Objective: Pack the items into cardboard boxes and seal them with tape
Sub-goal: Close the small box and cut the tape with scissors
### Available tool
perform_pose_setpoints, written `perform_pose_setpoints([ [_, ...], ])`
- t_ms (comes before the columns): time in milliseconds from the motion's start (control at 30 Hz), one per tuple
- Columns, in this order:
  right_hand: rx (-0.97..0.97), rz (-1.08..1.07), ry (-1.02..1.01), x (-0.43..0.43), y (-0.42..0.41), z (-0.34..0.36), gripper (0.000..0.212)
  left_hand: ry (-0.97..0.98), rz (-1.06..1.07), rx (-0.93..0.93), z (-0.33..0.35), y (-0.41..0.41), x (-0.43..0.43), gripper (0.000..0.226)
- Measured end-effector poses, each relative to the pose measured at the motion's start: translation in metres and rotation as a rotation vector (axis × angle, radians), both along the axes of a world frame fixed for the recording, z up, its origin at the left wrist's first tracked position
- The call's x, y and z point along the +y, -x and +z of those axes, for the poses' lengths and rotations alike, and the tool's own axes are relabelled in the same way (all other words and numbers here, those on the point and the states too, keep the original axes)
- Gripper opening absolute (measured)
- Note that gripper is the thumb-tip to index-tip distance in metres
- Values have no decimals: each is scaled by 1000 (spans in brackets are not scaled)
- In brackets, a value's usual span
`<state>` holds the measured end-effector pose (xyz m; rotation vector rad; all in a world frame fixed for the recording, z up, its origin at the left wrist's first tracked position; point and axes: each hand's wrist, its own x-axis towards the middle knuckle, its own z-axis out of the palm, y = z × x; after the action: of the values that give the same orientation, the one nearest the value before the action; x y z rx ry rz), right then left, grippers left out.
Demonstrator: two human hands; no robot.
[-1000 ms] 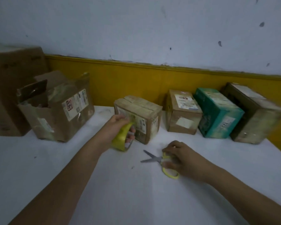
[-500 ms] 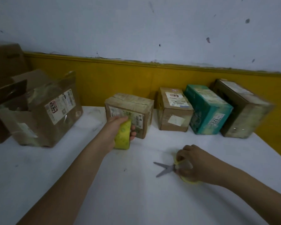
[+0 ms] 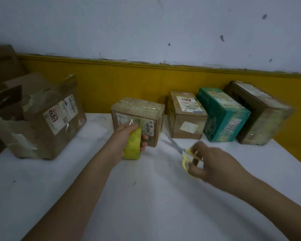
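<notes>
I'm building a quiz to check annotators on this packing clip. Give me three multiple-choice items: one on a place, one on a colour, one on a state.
1. Where is the tape roll? A) on a box B) in the left hand C) on the floor
2. What colour are the scissors' handles? A) red B) black C) yellow
3. The large box at the left is: A) open-topped B) taped shut C) flattened
Answers: 1 B, fingers curl round the roll; 2 C, yellow loops show at the right hand; 3 A, its flaps stand up.
</notes>
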<state>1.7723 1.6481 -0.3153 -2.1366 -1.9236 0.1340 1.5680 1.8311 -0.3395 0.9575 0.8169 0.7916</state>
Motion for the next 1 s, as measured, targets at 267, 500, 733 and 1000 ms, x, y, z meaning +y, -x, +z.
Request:
perform_pose_setpoints([
  [267,355,210,-311,201,90,55,22,35,13,52,9,-1,-4,22],
  [500,189,89,-182,257,76,23,29,206,-130,205,19,10,-4,34],
  [733,521,196,167,156,45,107,70,183,-106,162,25,9,-12,30],
  [1000,371,52,821,114,20,92,77,201,-99,168,26,10,-14,31],
])
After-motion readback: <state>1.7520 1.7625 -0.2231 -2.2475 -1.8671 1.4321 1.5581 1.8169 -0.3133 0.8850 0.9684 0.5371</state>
